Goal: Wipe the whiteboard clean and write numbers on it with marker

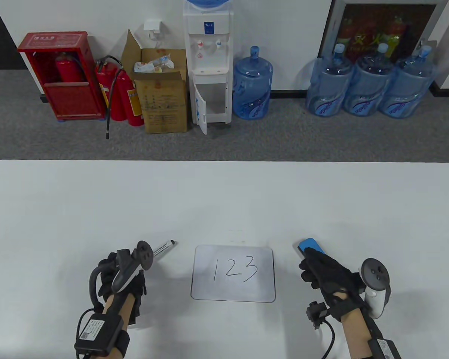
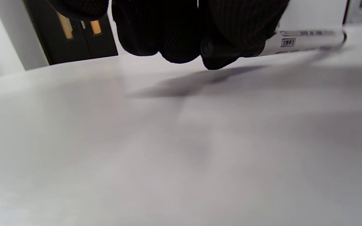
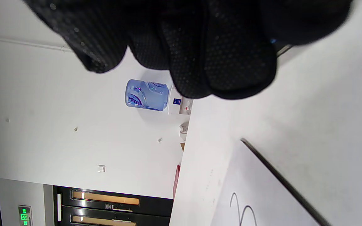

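So the small white rectangular whiteboard with rounded corners (image 1: 233,273) lay flat on the big white table (image 1: 224,194), near the person's edge, with "123" (image 1: 235,267) written on it in thin black marker strokes. The board was free, neither hand touching it.

The left hand in its black sensor glove (image 1: 124,278) sat at about 9 o'clock from the board, well clear of it. Its fingers (image 2: 181,34) were curled round the white whiteboard marker with a dark end (image 1: 164,248), which poked out toward 2 o'clock from the hand. In the left wrist view the marker's barrel (image 2: 306,40) hung just above the tabletop, label facing the camera, shadow under it.

The right hand, also black-gloved (image 1: 327,276), was at 3 o'clock from the board, also apart from it. It was clamped on the blue block-shaped eraser (image 1: 311,246), whose blue end stuck out past the fingertips toward 11 o'clock. From the right wrist view the fingers (image 3: 218,56) hid nearly all of the eraser, so I couldn't tell if it touched the table.

Both hands were spread wide, one on either side of the board.
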The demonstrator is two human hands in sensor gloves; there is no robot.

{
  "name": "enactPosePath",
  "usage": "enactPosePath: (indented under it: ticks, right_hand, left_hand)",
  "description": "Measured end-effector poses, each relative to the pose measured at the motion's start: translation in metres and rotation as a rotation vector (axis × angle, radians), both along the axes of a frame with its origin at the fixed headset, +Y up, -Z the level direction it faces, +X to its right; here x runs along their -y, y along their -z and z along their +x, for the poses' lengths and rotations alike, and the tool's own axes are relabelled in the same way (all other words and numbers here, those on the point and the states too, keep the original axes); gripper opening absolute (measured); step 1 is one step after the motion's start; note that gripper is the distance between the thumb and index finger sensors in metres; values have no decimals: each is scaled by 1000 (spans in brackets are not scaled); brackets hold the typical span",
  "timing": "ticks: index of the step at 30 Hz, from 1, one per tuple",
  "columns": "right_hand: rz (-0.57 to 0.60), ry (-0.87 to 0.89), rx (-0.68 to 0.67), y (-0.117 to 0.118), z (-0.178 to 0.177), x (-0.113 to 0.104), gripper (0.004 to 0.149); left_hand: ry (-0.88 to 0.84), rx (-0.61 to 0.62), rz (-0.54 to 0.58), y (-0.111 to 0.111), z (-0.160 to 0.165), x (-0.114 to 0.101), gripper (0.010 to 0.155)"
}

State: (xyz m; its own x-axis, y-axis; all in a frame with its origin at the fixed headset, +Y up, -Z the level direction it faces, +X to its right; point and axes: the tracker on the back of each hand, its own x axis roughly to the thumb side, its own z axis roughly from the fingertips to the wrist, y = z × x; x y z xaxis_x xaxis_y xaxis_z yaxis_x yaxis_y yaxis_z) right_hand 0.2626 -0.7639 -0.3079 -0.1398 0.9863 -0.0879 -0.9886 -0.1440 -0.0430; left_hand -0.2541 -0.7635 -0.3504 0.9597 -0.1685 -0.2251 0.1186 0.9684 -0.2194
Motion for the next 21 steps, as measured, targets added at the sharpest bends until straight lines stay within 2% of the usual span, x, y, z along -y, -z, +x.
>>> enactPosePath:
  ticks: [7,14,18,21]
  right_hand:
    - [-14,-8,-5,-1,0,0,58]
    - [-26,-12,-8,-1,0,1,59]
    - [-35,-7,-4,-1,1,1,60]
    - [-37,-4,0,-1,2,0,60]
  left_hand:
    - [93,29,-31,5,11,0,45]
    - [60,21,-25,4,6,-3,45]
    - [34,18,-5,2,3,-11,50]
    - [4,31,38,-1,5,-25,53]
